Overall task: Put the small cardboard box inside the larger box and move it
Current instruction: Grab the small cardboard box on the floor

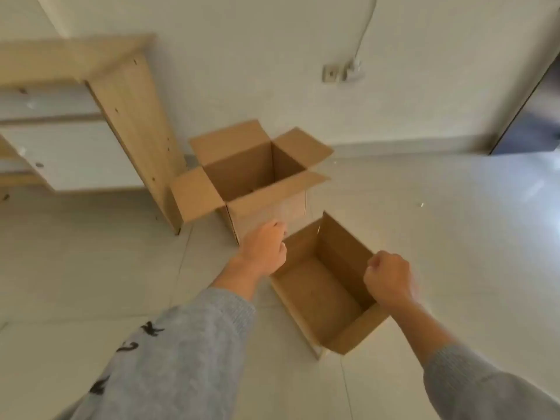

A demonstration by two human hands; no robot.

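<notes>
The small cardboard box (321, 295) is open-topped and empty, low in the middle of the view. My left hand (266, 247) is closed on the far end of its left wall. My right hand (388, 277) is fisted over the rim of its right wall. Whether the box rests on the floor or is lifted slightly is unclear. Just behind it stands the larger cardboard box (257, 177), upright on the floor with all its top flaps spread open and its inside empty. The two boxes are close together, the small one in front and slightly right.
A wooden cabinet (130, 116) with white drawers stands at the left, touching the larger box's left flap. Behind the boxes is a white wall with a socket and cable (342, 74). A dark doorway (533, 116) is at the far right. Pale floor tiles (454, 222) spread to the right.
</notes>
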